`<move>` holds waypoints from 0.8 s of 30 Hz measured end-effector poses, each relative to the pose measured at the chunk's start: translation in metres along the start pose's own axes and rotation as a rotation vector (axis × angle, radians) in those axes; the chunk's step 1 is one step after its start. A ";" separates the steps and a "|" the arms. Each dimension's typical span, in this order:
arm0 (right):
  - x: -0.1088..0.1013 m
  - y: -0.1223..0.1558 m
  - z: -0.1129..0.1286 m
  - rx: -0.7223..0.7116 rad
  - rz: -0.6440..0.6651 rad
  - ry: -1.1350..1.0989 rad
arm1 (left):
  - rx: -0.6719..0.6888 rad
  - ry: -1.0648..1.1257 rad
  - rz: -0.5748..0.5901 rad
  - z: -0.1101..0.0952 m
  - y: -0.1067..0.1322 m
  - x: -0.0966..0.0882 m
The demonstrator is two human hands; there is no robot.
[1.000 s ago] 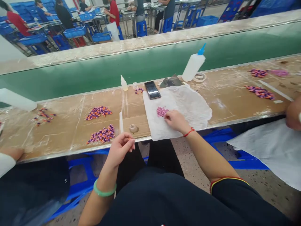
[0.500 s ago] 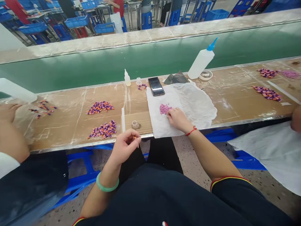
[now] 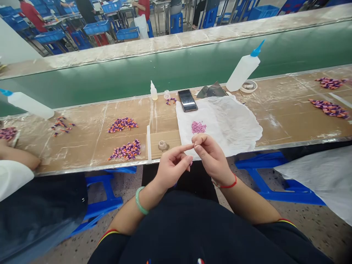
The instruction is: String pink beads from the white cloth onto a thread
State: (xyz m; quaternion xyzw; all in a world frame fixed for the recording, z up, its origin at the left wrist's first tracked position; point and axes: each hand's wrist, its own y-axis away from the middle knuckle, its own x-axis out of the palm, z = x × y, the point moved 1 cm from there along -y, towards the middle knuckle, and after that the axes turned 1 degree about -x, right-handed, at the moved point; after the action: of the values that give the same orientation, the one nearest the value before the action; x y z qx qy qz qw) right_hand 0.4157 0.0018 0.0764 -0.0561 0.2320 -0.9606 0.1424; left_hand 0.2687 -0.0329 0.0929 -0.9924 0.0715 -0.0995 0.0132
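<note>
My left hand (image 3: 172, 168) and my right hand (image 3: 210, 156) meet fingertip to fingertip just in front of the bench edge, above my lap. Both are closed in a pinch; whatever sits between the fingers is too small to name. Just beyond them a small heap of pink beads (image 3: 198, 127) lies on a white crumpled sheet (image 3: 233, 124). Two piles of purple-and-orange pieces (image 3: 126, 149) (image 3: 123, 124) lie on the cardboard to the left. A small clear ring-like cap (image 3: 162, 145) sits near the edge.
A black phone (image 3: 187, 100), a small glue bottle (image 3: 154, 91) and a large white squeeze bottle with blue nozzle (image 3: 243, 69) stand at the back of the bench (image 3: 288, 113). A green conveyor belt (image 3: 110, 79) runs behind. Other people's arms (image 3: 16, 157) are at left; more piles (image 3: 328, 107) lie at right.
My right hand left the pink beads and drew back toward me. My left hand moved right to meet it, and the fingertips now touch. The view shifted slightly.
</note>
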 end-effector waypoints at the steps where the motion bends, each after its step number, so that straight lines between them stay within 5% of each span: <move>1: 0.001 0.000 0.001 -0.050 -0.008 0.050 | 0.005 0.005 0.003 0.000 0.001 0.000; 7: 0.003 -0.001 0.001 -0.241 -0.038 0.334 | -0.010 -0.007 -0.043 0.006 0.005 0.002; 12: 0.008 -0.008 -0.004 -0.288 -0.037 0.463 | -0.074 0.086 -0.222 0.020 -0.003 0.005; 24: 0.006 0.004 -0.024 0.092 0.002 0.216 | -0.390 0.677 -0.374 0.010 -0.017 -0.012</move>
State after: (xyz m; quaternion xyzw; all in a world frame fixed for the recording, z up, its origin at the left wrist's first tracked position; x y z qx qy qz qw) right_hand 0.4067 0.0070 0.0534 0.0545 0.2016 -0.9706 0.1200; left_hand 0.2610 -0.0141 0.0810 -0.8836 -0.0920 -0.4046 -0.2172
